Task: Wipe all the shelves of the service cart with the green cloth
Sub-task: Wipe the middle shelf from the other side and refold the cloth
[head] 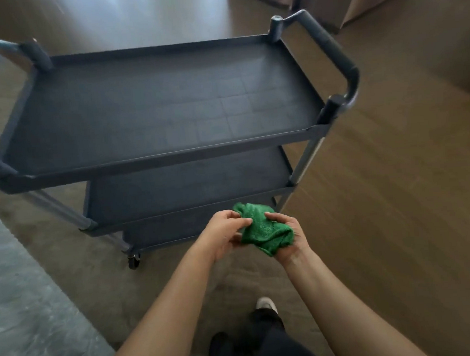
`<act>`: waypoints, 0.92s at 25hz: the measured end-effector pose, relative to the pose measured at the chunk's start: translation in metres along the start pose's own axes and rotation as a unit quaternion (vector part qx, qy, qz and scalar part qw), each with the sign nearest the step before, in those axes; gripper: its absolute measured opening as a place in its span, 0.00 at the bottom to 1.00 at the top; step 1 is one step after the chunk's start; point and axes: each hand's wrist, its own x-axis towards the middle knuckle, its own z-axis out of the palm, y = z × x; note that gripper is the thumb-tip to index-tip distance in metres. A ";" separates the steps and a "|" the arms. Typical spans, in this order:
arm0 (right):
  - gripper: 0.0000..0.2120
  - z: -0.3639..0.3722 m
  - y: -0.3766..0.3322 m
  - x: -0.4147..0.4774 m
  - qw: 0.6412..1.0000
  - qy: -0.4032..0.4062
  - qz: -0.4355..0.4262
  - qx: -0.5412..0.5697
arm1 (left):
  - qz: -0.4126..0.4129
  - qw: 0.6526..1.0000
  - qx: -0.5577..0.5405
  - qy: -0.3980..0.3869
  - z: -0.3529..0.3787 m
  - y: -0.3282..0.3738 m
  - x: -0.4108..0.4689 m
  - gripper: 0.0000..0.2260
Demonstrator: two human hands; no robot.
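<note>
One wide-angle camera on the head looks forward and steeply down from standing height. The service cart [167, 104] stands close ahead, mid-frame, with floor [396, 194] all around.

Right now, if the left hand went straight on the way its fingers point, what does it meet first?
The crumpled green microfibre cloth, which the left hand pinches at its fingertips; just beyond it, the right hand cupping that cloth. Depth unclear.
</note>
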 end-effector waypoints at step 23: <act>0.19 -0.253 -0.388 -0.016 0.988 0.042 -0.123 0.085 | 0.023 0.986 0.107 -0.129 0.440 0.132 0.160 0.09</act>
